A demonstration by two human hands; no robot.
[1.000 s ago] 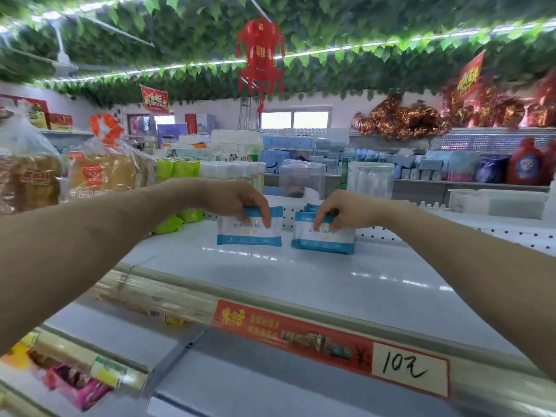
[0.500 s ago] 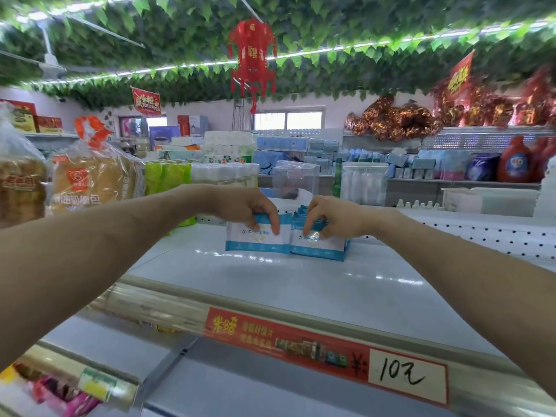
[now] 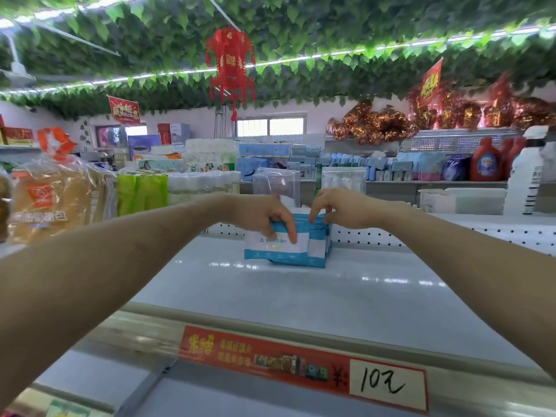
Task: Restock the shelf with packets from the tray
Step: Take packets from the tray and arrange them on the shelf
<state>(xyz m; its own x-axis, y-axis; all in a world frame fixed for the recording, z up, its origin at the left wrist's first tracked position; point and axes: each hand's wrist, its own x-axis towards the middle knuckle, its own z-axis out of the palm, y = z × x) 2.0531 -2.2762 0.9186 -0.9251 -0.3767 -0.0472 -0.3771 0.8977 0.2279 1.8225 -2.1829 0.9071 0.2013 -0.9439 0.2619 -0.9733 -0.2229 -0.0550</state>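
Both arms out at centre frame: left hand (image 3: pixel 261 216) curls over the front packet (image 3: pixel 267 246), thumb on its face; right hand (image 3: pixel 343 207) pinches the top of the packets behind (image 3: pixel 316 251). All stand upright, touching, on the white shelf (image 3: pixel 346 299), above the red price tag (image 3: pixel 301 367)

The white shelf (image 3: pixel 301 293) bears blue-and-white packets (image 3: pixel 279 249) standing upright near its perforated back.

Blue-white packets (image 3: pixel 276 246), upright (bunched together), on white shelf (image 3: pixel 346 293)
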